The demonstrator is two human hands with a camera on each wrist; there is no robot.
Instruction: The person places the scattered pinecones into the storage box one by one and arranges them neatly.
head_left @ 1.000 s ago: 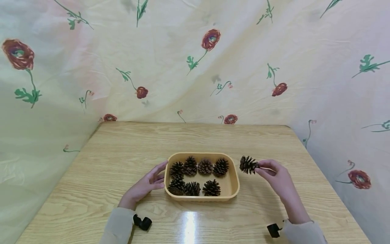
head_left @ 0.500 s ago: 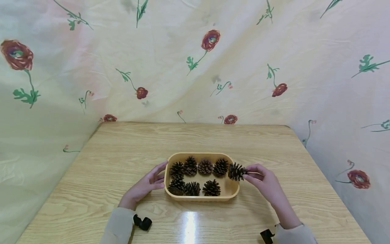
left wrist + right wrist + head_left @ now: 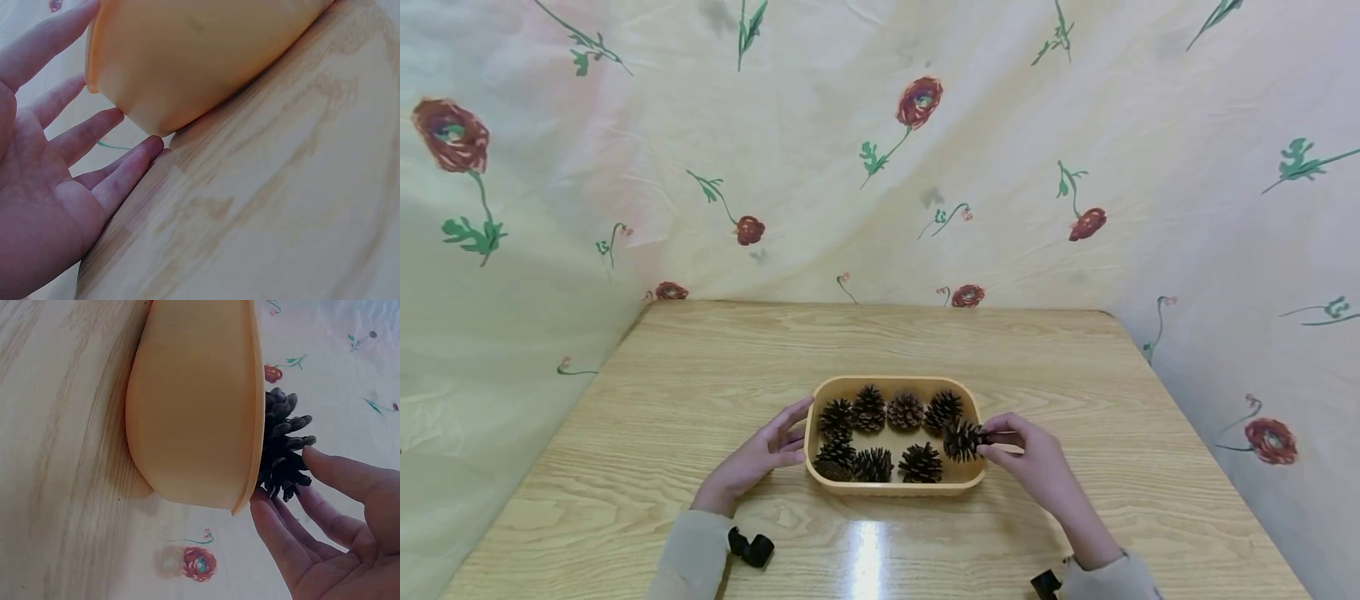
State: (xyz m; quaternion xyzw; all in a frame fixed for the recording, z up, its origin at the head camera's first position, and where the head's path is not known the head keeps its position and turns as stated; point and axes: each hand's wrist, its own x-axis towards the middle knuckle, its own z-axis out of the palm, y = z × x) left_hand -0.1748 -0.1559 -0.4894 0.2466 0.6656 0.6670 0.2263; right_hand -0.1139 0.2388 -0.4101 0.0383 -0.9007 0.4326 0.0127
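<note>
In the head view a pale orange plastic tub [image 3: 891, 489] stands on the table with several brown pine cones [image 3: 906, 410] lined along its sides. My left hand [image 3: 762, 457] rests its spread, straight fingers against the tub's left end; the left wrist view shows the fingertips [image 3: 115, 115] at the wall. My right hand [image 3: 1028, 458] pinches one pine cone [image 3: 962, 440] between thumb and fingers, over the tub's right end. From the right wrist view, that pine cone [image 3: 284, 444] shows partly above the rim, its lower part hidden by the wall.
The light wood table [image 3: 730, 350] reaches back to a cream floral cloth [image 3: 820, 167] hanging behind and at both sides. Small black cameras [image 3: 758, 550] sit at both wrists. A light glare lies on the table's front part.
My right hand has carried the pinched pine cone left and down, from beside the tub to inside its right end. The left hand and the tub have stayed put.
</note>
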